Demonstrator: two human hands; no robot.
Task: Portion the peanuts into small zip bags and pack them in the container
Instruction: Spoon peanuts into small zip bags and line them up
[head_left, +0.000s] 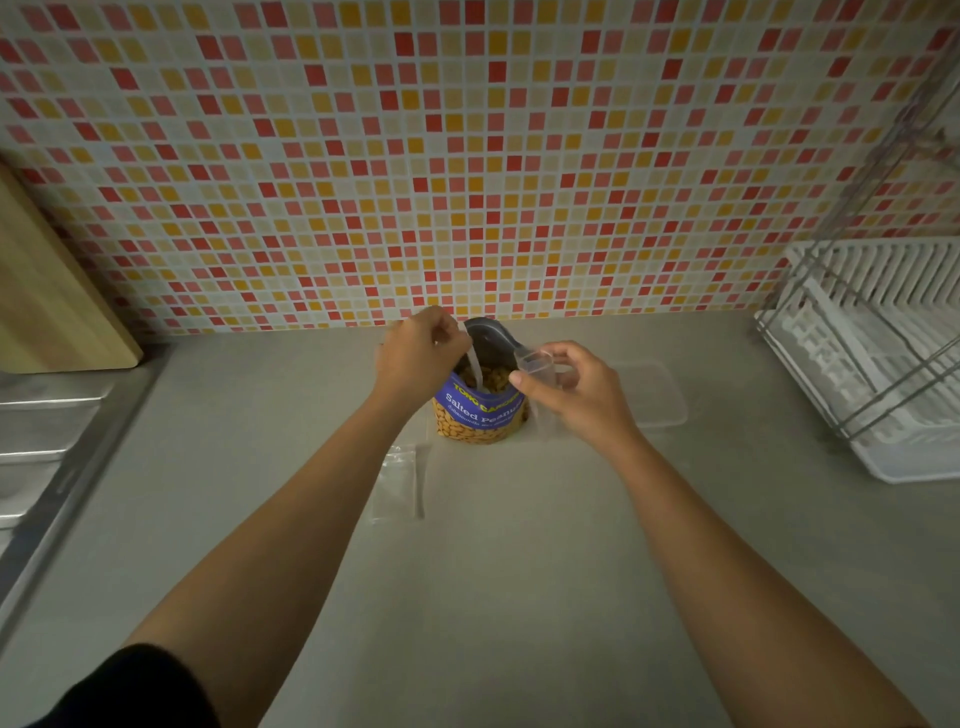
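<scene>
One blue Salted Peanuts pouch (480, 402) stands open, nuts visible; left hand (418, 353) pinches a white spoon (475, 371) inside it. Right hand (569, 389), just beside the pouch, grips a clear zip bag (535, 364).

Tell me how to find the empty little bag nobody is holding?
Start at the blue Salted Peanuts bag below the tiled wall. On the counter nearer you lies a clear zip bag, flat and empty.

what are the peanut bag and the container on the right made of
Peanut bag: looks like glossy printed plastic film with a silvery lining, seen at its open mouth. Container: seemingly clear or frosted plastic; the counter shows through it.
</scene>
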